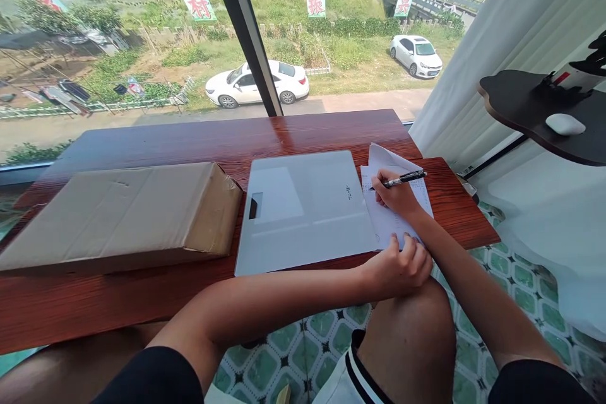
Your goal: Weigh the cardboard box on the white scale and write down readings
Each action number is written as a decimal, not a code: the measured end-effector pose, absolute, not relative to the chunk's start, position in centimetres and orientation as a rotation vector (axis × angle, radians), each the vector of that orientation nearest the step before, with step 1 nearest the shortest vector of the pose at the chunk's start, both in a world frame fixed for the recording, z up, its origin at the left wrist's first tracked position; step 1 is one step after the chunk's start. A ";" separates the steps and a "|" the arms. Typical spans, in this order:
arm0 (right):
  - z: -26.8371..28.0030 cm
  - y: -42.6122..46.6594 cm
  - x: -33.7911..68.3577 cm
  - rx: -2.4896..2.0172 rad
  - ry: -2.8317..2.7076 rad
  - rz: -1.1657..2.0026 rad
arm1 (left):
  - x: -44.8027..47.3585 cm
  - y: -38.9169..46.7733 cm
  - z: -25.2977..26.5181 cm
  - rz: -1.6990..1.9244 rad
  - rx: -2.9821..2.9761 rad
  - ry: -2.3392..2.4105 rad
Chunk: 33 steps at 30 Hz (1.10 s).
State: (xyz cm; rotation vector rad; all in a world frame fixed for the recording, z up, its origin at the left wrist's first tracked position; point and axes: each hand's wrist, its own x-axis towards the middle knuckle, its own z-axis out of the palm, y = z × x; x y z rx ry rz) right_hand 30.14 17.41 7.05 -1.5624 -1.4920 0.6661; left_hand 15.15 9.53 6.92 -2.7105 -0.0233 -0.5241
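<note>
In the head view, my right hand (392,192) is closed around a black-and-clear pen (402,179), its tip down on the upper left of the paper. White sheets of paper (386,222) with some handwriting lie at the right of the table, one sheet sticking out from under the other. My left hand (400,265) is at the near edge of the paper, above my knee. Its fingers are curled, with the fingertips pressed on the sheet's lower edge. Just left of the paper lies a silver-white flat device like a closed laptop (303,214), touching or overlapping the paper's edge.
A large brown cardboard box (118,211) lies on the left of the reddish wooden table (156,293). A dark wavy-edged shelf (525,107) at the right carries a white mouse-like object (565,124) and a holder (575,76). White curtains (473,76) hang beside the window.
</note>
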 end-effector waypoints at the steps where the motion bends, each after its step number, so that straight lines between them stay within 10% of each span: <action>1: 7.0 17.4 30.1 -1.565 -1.500 0.650 | 15.1 9.5 6.9 -0.528 -2.706 -0.025; 33: 7.2 17.3 29.9 -1.614 -1.438 0.656 | 14.8 9.3 7.0 -0.412 -2.709 0.045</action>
